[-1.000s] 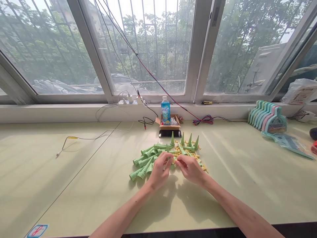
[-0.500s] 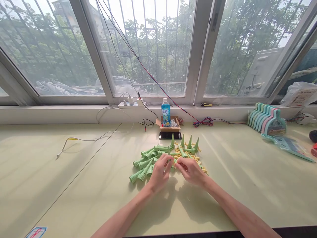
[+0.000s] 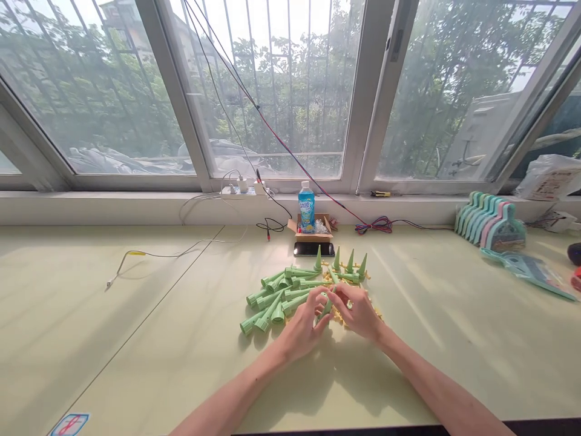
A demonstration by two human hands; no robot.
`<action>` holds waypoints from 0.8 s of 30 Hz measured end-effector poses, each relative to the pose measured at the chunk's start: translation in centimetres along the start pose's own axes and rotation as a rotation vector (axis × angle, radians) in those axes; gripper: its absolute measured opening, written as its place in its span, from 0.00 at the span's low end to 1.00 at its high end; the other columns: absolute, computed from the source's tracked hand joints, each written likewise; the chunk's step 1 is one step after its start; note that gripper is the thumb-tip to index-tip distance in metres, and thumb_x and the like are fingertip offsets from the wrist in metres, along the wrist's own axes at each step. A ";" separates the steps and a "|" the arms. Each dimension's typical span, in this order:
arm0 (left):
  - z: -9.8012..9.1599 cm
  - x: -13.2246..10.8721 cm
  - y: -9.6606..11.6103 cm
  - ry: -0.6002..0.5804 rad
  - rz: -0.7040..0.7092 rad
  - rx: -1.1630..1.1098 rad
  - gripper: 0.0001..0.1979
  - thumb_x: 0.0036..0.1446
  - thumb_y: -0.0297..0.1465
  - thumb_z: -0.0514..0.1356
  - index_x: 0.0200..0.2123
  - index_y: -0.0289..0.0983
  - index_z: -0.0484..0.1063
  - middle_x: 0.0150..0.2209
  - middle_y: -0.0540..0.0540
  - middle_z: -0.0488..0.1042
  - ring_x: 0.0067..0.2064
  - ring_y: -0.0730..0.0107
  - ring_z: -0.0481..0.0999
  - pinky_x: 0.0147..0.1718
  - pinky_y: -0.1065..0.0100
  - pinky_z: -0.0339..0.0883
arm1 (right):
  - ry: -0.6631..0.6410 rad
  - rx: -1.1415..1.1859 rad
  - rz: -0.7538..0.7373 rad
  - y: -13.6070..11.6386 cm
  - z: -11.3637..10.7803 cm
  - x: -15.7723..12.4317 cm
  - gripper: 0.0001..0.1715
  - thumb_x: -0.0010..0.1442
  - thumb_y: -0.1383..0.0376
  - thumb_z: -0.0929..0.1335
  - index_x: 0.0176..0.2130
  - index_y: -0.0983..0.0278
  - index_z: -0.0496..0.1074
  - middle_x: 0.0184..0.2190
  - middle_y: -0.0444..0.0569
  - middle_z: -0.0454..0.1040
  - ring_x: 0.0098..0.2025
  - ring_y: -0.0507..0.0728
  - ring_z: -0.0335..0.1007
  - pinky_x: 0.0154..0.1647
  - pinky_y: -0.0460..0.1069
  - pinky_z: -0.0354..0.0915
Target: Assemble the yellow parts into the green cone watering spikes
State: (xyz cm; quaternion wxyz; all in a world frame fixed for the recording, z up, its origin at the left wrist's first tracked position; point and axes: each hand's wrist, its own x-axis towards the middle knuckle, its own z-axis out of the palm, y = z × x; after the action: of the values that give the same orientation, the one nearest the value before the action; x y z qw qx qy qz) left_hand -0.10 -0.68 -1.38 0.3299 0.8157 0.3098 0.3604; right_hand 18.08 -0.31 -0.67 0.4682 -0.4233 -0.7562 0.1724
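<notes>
My left hand point(image 3: 305, 327) is closed around a green plastic watering spike point(image 3: 325, 307), held tilted just above the table. At the spike's upper end, my right hand point(image 3: 357, 310) has its fingers pinched together; whether a small piece sits between them is hidden. Several more green spikes point(image 3: 267, 300) lie in a loose pile to the left of my hands. Behind the hands, a few spikes point(image 3: 350, 261) stand upright on their wide ends. Small yellow plastic valves point(image 3: 378, 313) are scattered under and beside my right hand, partly covered by it.
A black phone point(image 3: 313, 249) lies behind the spikes, before a small cardboard box point(image 3: 318, 237) with a blue-labelled bottle point(image 3: 307, 209). Coiled cable point(image 3: 376, 226) rests near the sill. Pastel dustpan-like tools point(image 3: 490, 221) stand at the right. A thin grey cable point(image 3: 167, 256) crosses the left side.
Both hands have shifted slightly right and closer to me. The green spike now shows tilted between them, where earlier the fingertips met around something small. The view has moved slightly.
</notes>
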 end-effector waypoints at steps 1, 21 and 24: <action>0.0 0.0 0.0 0.004 0.004 -0.001 0.23 0.64 0.28 0.53 0.60 0.46 0.53 0.46 0.45 0.75 0.40 0.65 0.76 0.45 0.55 0.72 | 0.003 0.009 -0.010 0.0 0.0 0.0 0.20 0.69 0.56 0.60 0.28 0.62 0.65 0.19 0.41 0.61 0.21 0.51 0.55 0.23 0.46 0.56; 0.7 0.0 1.9 -0.103 0.227 0.237 0.20 0.67 0.32 0.49 0.20 0.39 0.56 0.19 0.53 0.54 0.20 0.74 0.51 0.21 0.67 0.47 | 0.172 -0.048 0.025 -0.4 0.4 6.3 0.16 0.68 0.56 0.62 0.35 0.64 0.71 0.22 0.43 0.68 0.21 0.50 0.61 0.25 0.45 0.58; 0.7 0.1 1.8 -0.081 0.238 0.238 0.20 0.66 0.30 0.50 0.20 0.39 0.54 0.18 0.54 0.52 0.20 0.74 0.49 0.21 0.67 0.45 | 0.165 -0.117 -0.017 0.2 1.6 9.1 0.19 0.69 0.57 0.60 0.35 0.65 0.72 0.22 0.44 0.69 0.23 0.51 0.63 0.27 0.45 0.57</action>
State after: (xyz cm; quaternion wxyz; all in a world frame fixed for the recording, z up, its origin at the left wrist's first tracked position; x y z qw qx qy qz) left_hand 1.01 -1.90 -0.35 0.1983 0.8938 0.2378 0.3244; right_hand 14.93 7.31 3.52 0.5048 -0.4561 -0.7276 0.0887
